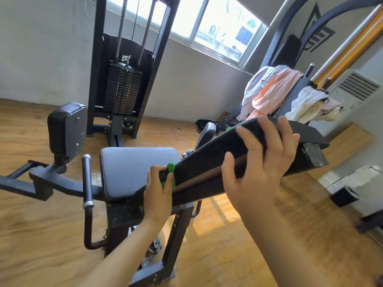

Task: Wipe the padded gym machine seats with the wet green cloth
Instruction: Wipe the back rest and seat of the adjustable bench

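The left hand (159, 191) grips the bunched green cloth (171, 168), pressing it against the lower end of the long black pad (207, 162). The pad slants up to the right, above the seat cushion's (134, 170) right edge. The right hand (259, 160) steadies the pad, with spread fingers hooked over its upper edge and the thumb underneath. No wet streaks show, so the wiped share cannot be told. The cushion and the small upright pad (66, 127) probably remain.

Both arms are extended; the cloth (171, 168) is gripped in the left hand (158, 191), the pad (207, 160) clasped by the right hand (259, 162).
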Motion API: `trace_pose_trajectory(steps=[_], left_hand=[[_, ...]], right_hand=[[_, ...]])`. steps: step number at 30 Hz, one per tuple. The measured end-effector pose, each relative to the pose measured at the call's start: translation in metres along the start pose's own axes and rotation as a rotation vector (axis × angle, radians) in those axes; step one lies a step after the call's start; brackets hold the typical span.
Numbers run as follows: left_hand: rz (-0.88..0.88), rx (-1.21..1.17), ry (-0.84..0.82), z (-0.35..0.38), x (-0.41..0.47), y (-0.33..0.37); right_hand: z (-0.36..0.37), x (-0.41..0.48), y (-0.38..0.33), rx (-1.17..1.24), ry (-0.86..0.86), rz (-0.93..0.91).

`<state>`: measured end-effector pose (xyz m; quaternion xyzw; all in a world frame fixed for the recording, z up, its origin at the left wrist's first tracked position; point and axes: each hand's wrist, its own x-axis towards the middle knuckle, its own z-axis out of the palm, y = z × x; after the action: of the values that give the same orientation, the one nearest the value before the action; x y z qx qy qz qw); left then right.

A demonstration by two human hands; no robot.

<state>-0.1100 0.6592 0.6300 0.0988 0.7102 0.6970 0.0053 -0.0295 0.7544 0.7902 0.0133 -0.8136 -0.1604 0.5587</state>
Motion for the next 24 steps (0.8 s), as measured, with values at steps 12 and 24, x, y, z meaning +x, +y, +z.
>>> trace_pose_trajectory(steps=[12, 24], left_hand=[[0.194, -0.283, -0.033, 0.007, -0.003, 0.027], [-0.039, -0.162, 0.01, 0.006, 0.012, -0.048]], right_hand=[[0.051, -0.032, -0.004, -0.303, -0.054, -0.337], [0.061, -0.036, 0.004, -0.284, 0.065, -0.393]])
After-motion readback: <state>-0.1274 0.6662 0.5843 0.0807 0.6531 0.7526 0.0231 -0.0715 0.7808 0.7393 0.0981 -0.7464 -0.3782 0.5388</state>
